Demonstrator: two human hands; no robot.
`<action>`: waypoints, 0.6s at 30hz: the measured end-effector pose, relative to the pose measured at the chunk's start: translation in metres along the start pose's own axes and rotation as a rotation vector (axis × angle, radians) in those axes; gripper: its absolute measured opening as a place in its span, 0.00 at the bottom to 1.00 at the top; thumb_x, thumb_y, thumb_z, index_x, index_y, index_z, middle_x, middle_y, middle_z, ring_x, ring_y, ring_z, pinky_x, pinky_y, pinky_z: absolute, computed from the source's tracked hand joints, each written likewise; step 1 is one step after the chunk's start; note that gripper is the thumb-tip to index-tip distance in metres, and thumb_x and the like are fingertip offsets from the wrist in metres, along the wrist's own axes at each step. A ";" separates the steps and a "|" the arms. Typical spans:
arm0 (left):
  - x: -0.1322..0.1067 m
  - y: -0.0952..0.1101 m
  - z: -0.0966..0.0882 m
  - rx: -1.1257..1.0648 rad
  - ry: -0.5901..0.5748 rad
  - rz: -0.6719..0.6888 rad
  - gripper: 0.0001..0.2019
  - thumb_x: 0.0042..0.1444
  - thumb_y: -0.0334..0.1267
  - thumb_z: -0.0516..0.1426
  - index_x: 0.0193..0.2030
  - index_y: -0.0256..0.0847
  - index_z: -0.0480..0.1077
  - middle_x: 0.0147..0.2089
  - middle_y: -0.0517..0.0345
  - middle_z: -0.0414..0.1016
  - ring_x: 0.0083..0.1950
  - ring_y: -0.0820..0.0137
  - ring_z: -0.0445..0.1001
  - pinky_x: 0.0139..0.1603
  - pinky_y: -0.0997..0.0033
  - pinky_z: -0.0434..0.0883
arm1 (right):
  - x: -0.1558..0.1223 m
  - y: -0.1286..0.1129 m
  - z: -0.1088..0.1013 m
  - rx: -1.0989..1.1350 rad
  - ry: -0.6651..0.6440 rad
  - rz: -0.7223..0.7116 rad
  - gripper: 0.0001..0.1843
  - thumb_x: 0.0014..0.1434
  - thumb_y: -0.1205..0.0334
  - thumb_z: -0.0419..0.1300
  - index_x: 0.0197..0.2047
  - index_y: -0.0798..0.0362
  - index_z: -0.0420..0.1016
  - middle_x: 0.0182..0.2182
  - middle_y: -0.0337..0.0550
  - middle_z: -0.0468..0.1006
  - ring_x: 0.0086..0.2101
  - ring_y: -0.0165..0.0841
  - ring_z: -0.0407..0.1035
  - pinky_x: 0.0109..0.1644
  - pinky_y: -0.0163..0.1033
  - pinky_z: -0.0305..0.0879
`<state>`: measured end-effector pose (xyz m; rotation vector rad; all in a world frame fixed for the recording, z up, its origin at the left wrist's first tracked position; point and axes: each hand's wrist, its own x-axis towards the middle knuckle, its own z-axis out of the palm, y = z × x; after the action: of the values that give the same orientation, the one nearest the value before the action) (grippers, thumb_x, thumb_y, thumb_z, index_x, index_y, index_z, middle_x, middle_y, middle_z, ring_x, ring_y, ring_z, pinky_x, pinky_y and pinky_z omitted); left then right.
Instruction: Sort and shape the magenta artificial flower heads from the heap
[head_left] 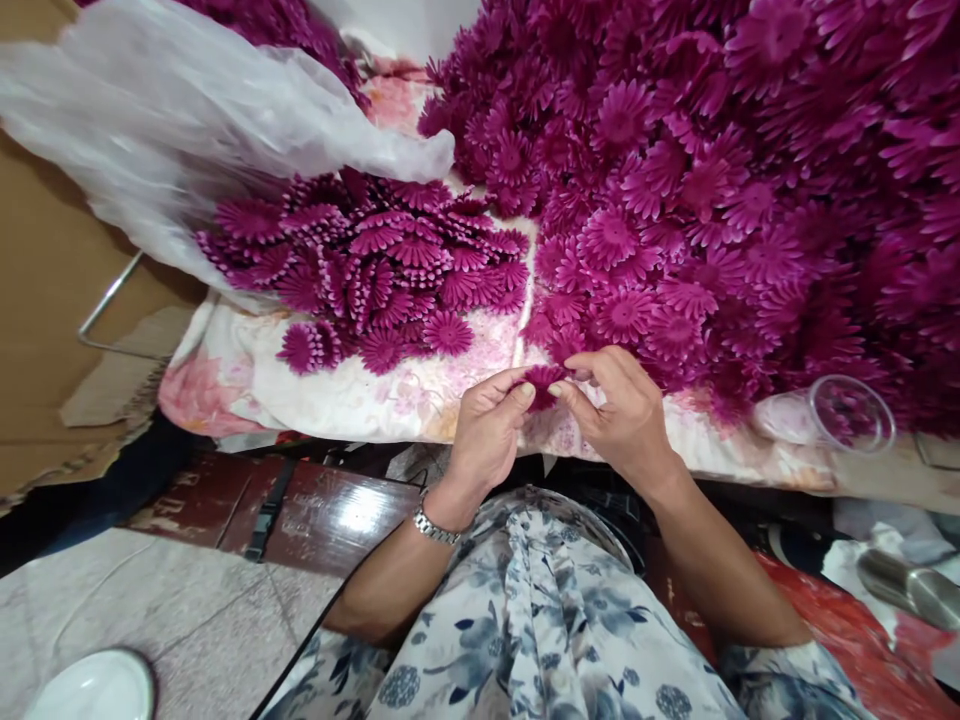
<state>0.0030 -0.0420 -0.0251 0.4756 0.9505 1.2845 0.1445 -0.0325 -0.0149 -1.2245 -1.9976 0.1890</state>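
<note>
A purple artificial flower piece (pixel 545 384) is held over the front edge of the cloth-covered table. My left hand (pixel 487 425) is closed on its left side, thumb on top, with a metal-banded watch on the wrist. My right hand (pixel 622 410) pinches the right edge of the same piece between thumb and index finger. Beyond my left hand lies a pile of stacked purple flower pieces (pixel 390 260) with pale petal tips. A much larger heap of loose purple flowers (pixel 675 190) spreads beyond and to the right of my right hand.
A thin white plastic bag (pixel 225 110) drapes over the left pile, beside a cardboard box (pixel 67 300). On the right edge of the floral cloth (pixel 360 400), a clear plastic cup (pixel 825 418) lies on its side. A brown bench (pixel 322 510) stands below.
</note>
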 end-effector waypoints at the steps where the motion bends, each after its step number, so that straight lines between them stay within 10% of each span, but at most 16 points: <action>1: -0.001 -0.001 0.001 -0.008 -0.004 0.017 0.11 0.40 0.35 0.67 0.32 0.37 0.77 0.30 0.58 0.78 0.32 0.75 0.73 0.37 0.75 0.69 | -0.002 -0.001 0.001 -0.015 0.030 -0.024 0.08 0.60 0.59 0.56 0.36 0.55 0.70 0.27 0.42 0.72 0.31 0.32 0.66 0.38 0.37 0.64; 18: -0.011 -0.009 0.001 0.002 -0.042 -0.059 0.12 0.38 0.37 0.67 0.33 0.37 0.77 0.27 0.59 0.75 0.32 0.74 0.71 0.37 0.75 0.68 | -0.009 0.002 0.019 0.038 -0.060 -0.072 0.10 0.63 0.67 0.49 0.30 0.53 0.66 0.24 0.40 0.67 0.28 0.30 0.62 0.33 0.35 0.61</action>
<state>0.0088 -0.0546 -0.0280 0.4711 0.9239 1.2166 0.1348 -0.0341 -0.0341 -1.1334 -2.0768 0.2297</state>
